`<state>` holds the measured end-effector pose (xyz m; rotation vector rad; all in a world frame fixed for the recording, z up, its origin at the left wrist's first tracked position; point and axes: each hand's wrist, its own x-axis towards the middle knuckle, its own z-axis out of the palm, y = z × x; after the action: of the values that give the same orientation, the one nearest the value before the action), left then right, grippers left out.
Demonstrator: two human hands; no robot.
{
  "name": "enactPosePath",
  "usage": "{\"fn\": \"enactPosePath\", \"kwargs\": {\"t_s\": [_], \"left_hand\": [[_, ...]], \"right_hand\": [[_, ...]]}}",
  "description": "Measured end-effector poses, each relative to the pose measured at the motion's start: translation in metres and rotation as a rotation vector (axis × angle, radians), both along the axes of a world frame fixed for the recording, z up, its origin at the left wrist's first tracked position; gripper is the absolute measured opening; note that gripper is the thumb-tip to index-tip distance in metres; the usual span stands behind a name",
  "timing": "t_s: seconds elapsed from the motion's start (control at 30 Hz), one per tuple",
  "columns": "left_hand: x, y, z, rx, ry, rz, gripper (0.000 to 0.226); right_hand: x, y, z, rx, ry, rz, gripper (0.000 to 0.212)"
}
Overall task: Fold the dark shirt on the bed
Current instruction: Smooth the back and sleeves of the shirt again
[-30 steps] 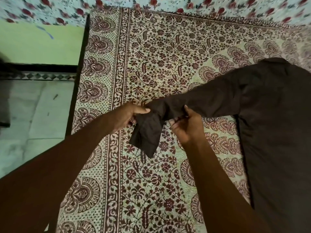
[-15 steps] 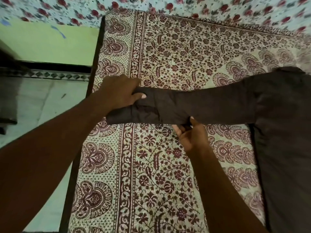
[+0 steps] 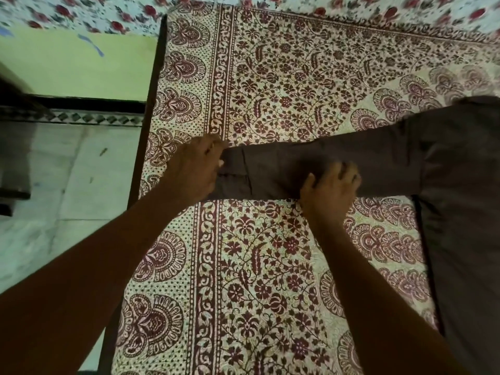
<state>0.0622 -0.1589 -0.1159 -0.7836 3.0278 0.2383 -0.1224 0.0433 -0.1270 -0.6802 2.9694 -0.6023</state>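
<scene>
The dark shirt (image 3: 465, 212) lies flat on the patterned bedsheet (image 3: 270, 77) at the right, its body running off the frame's right edge. One long sleeve (image 3: 384, 163) stretches straight out leftward across the sheet. My left hand (image 3: 192, 169) covers the sleeve's cuff end, fingers curled on the fabric. My right hand (image 3: 330, 190) rests flat on the middle of the sleeve, fingers spread, pressing it down at its near edge. The cuff's tip is hidden under my left hand.
The bed's dark left edge (image 3: 147, 117) runs just left of my left hand, with tiled floor (image 3: 67, 171) below it. A green wall (image 3: 75, 66) and a rose-print fabric (image 3: 108, 14) lie at the far end.
The drooping sleeve end has been pulled out straight and laid flat on the sheet. My right hand went from pinching the sleeve's lower edge to pressing on top with spread fingers.
</scene>
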Motion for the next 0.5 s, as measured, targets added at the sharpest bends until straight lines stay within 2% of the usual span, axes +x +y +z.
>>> {"fn": "enactPosePath", "kwargs": {"t_s": [0.07, 0.1, 0.23, 0.3, 0.37, 0.5], "left_hand": [[0.009, 0.01, -0.008, 0.093, -0.152, -0.059, 0.064], [0.015, 0.013, -0.01, 0.09, -0.221, -0.042, 0.069], [0.023, 0.022, -0.008, 0.034, -0.21, 0.077, 0.076], [0.01, 0.032, -0.002, 0.018, -0.188, 0.14, 0.069], [-0.007, 0.044, 0.001, 0.006, -0.138, 0.172, 0.058], [-0.037, 0.063, -0.009, 0.076, -0.159, -0.029, 0.058]], "right_hand": [[-0.011, -0.009, -0.012, 0.265, -0.117, 0.114, 0.071], [-0.008, -0.014, -0.019, 0.334, -0.157, 0.212, 0.076], [0.023, -0.03, -0.028, 0.351, -0.143, 0.704, 0.07], [0.024, -0.029, -0.028, 0.285, -0.154, 0.81, 0.061], [0.012, -0.018, -0.026, 0.162, -0.113, 0.763, 0.055], [-0.033, 0.023, -0.026, 0.066, -0.005, 0.283, 0.049]]}}
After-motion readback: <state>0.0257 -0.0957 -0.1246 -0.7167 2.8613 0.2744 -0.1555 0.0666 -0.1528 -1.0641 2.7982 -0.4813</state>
